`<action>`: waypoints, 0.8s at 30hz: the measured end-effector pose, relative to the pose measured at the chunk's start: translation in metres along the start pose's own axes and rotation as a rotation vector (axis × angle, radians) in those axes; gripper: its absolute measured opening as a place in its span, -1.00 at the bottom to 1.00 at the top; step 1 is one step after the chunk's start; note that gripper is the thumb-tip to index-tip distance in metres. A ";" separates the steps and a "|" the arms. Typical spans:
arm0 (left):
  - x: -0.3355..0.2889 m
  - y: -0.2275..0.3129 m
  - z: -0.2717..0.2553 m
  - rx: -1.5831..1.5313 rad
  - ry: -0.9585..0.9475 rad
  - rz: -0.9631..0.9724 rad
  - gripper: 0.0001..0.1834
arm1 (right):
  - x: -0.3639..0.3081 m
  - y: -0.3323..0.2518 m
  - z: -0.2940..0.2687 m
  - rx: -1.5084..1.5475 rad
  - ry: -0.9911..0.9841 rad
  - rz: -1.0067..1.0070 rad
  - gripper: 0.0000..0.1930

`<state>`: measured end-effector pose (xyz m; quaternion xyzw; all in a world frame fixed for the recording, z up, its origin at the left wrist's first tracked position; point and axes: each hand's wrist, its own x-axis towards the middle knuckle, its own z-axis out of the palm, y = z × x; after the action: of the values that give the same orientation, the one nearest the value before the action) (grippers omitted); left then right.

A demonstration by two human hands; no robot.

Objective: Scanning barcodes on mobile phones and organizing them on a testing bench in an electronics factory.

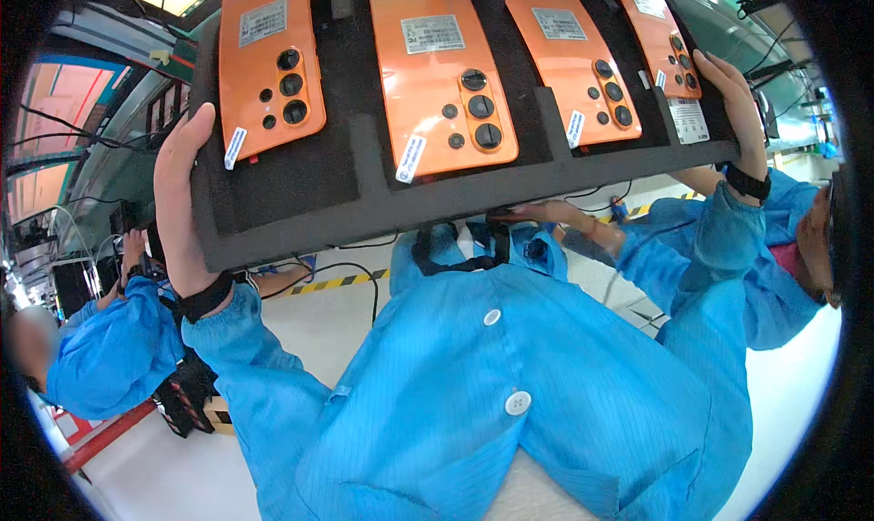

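A black foam tray (473,189) spans the upper part of the view, held up in front of my chest. Several orange phones lie in its slots, backs up, among them a left one (259,75), a middle one (414,84) and a right one (569,84). Each has a white label and dark camera rings; small white tabs stick out at their ends. My left hand (179,188) grips the tray's left side, thumb up along the edge. On the opposite side my right hand (742,111) clasps the tray near a white-labelled piece (687,120). Fingers beneath the tray are hidden.
A co-worker in blue (114,348) sits to the left. Close on the right is another co-worker in blue (774,266), an arm reaching below the tray. Black cables (373,284) hang over floor with yellow-black tape (337,282). Equipment racks stand at the far left.
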<state>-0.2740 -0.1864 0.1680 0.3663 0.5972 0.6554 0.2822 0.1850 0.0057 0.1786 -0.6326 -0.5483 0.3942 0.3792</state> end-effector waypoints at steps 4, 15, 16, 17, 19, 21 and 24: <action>-0.005 0.022 0.004 -0.031 0.007 -0.210 -0.66 | -0.010 -0.003 -0.003 0.052 -0.113 0.068 -0.53; 0.017 0.015 0.004 -0.204 -0.019 -0.383 -0.64 | 0.003 0.003 0.007 0.170 -0.193 0.030 -0.65; 0.019 0.018 0.004 -0.233 -0.058 -0.436 -0.64 | 0.004 0.002 0.009 0.147 -0.157 0.041 -0.66; 0.019 0.019 0.003 -0.232 -0.083 -0.412 -0.64 | 0.003 0.000 0.011 0.123 -0.121 0.051 -0.68; 0.015 0.017 -0.002 -0.223 -0.112 -0.352 -0.65 | 0.004 -0.002 0.018 0.122 -0.150 0.045 -0.69; 0.022 0.004 -0.023 -0.082 -0.140 -0.266 -0.60 | 0.007 0.007 0.013 0.180 -0.241 0.005 -0.70; 0.030 -0.006 -0.032 0.159 -0.056 -0.085 -0.47 | 0.014 0.028 0.011 -0.065 -0.130 -0.152 -0.68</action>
<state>-0.3173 -0.1801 0.1655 0.3800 0.6540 0.5829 0.2967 0.1873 0.0168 0.1480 -0.5740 -0.6307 0.3867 0.3510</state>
